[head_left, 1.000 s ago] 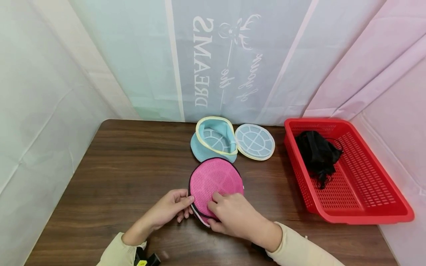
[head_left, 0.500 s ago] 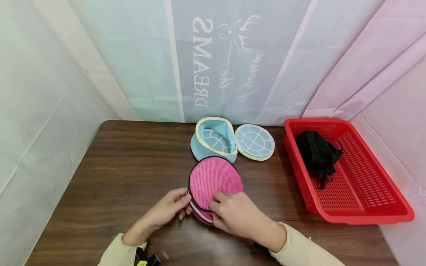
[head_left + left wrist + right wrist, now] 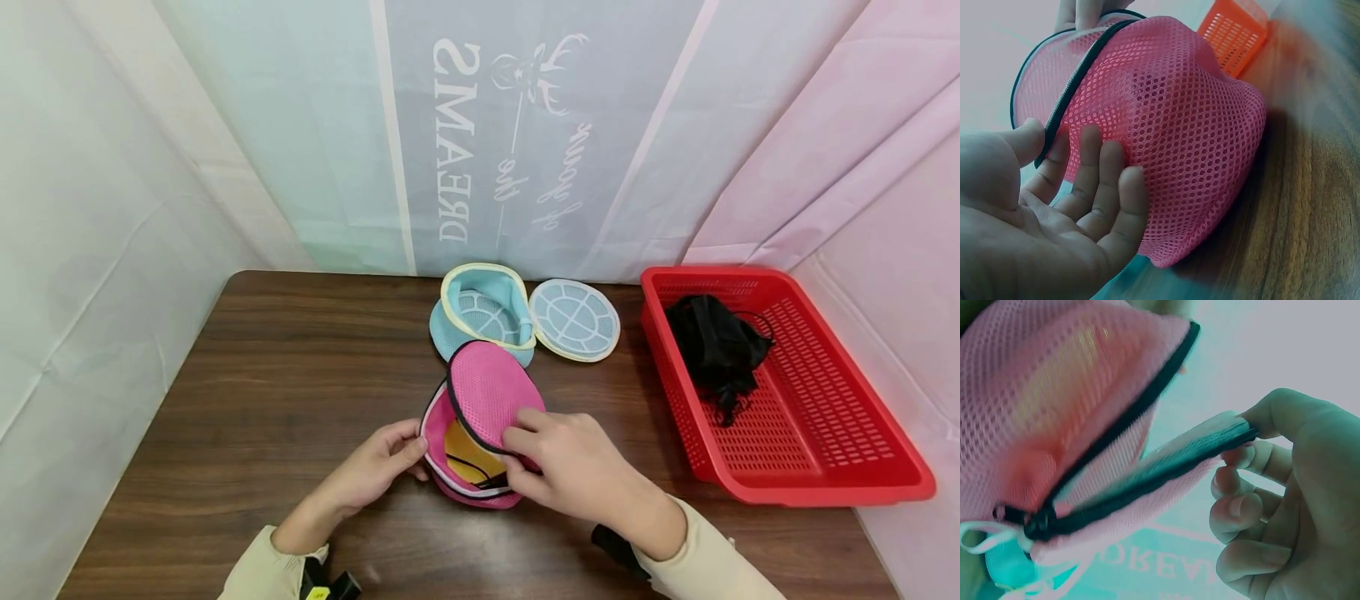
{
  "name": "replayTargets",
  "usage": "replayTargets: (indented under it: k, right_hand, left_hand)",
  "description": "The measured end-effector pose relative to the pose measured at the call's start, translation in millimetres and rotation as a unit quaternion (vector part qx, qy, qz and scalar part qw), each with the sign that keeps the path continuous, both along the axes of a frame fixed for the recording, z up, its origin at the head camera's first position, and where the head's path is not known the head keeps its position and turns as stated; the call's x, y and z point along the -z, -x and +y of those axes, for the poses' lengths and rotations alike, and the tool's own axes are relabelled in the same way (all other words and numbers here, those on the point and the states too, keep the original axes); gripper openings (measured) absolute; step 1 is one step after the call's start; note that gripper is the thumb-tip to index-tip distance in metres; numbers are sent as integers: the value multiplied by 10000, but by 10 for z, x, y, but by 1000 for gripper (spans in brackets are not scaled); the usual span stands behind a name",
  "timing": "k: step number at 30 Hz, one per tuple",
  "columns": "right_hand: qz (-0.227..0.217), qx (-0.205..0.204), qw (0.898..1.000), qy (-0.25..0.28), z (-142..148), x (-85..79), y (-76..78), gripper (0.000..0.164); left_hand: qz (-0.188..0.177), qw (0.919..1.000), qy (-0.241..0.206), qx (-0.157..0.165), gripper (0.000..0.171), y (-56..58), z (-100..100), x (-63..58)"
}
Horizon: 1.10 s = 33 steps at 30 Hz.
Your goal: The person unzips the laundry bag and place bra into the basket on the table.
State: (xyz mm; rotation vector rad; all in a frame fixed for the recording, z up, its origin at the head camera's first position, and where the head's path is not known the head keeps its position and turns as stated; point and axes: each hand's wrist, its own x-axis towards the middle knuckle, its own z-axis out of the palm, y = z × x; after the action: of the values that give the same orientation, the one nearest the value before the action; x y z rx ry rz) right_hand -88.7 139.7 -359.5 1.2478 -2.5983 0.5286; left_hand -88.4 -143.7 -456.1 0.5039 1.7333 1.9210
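Note:
A round pink mesh laundry bag (image 3: pixel 480 498) with black and white trim stands at the front middle of the table. My left hand (image 3: pixel 375 468) pinches its rim on the left between thumb and forefinger; in the left wrist view the other fingers (image 3: pixel 1110 181) lie along the mesh wall. With my right hand (image 3: pixel 573 458) I pinch the edge of the bag's lid (image 3: pixel 491 392), which is tilted up off the opening. Inside shows a yellow thing (image 3: pixel 462 454) with thin black cords, partly hidden by the lid. The zipper slider (image 3: pixel 1038 522) is at the hinge end.
Behind the pink bag is a light-blue mesh bag (image 3: pixel 480 354) with yellow trim, its round lid (image 3: pixel 574 320) folded out to the right. A red plastic basket (image 3: pixel 802 492) at the right holds a black bundle (image 3: pixel 712 342) with cords. A printed curtain (image 3: pixel 345 150) hangs behind the table.
The pink bag's lid, lying over the opening a second ago, is now raised and tilted back to the right by my right hand, exposing the yellow contents. My left hand stays at the rim.

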Motion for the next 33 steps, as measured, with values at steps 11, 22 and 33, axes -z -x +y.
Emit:
replayTargets:
  k: [11, 22, 33]
  right_hand:
    - [-55, 372, 9970, 672, 231, -140, 22, 22]
    - [359, 607, 9897, 1243, 430, -214, 72, 16]
    - [265, 1011, 9731, 2055, 613, -140, 84, 22]
  left_hand:
    - [-123, 9996, -244, -12, 37, 7, -33, 17]
    - [-124, 9991, -394, -26, 36, -4, -38, 3]
    - [-100, 9987, -480, -112, 33, -14, -65, 4]
